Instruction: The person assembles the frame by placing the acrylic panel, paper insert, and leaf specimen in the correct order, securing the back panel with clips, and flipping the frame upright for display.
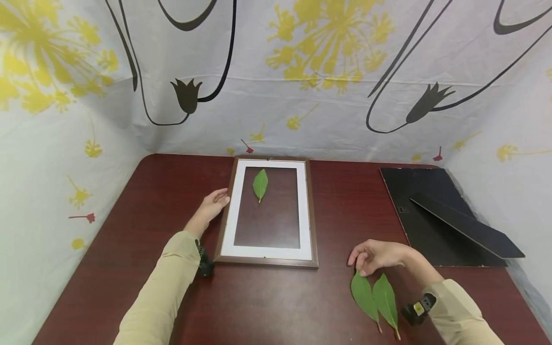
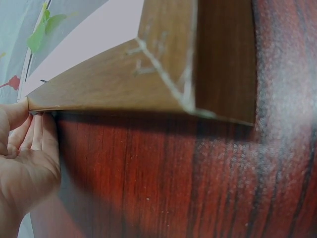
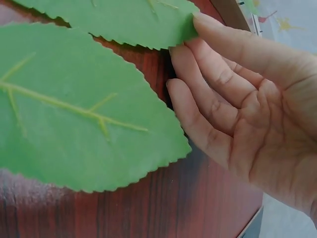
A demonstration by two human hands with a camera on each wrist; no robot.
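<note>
A brown picture frame point(image 1: 313, 225) with a white mat point(image 1: 266, 252) lies on the table, one green leaf point(image 1: 260, 184) inside the mat's opening near the top. My left hand point(image 1: 214, 205) grips the frame's left edge; in the left wrist view its thumb is on the rim and its fingers point(image 2: 48, 134) are at the outer side. At the lower right, my right hand point(image 1: 379, 255) pinches the tip of a green leaf point(image 1: 363, 293) between thumb and fingers. Beside that leaf is another green leaf point(image 1: 385, 299), partly overlapping it in the head view, with a toothed edge and pale veins in the right wrist view.
A black backing board point(image 1: 424, 191) with a raised stand flap point(image 1: 470, 225) lies at the table's right side. White cloth point(image 1: 267, 105) with yellow and dark flower prints hangs around the back and sides of the dark red wooden table point(image 1: 267, 306).
</note>
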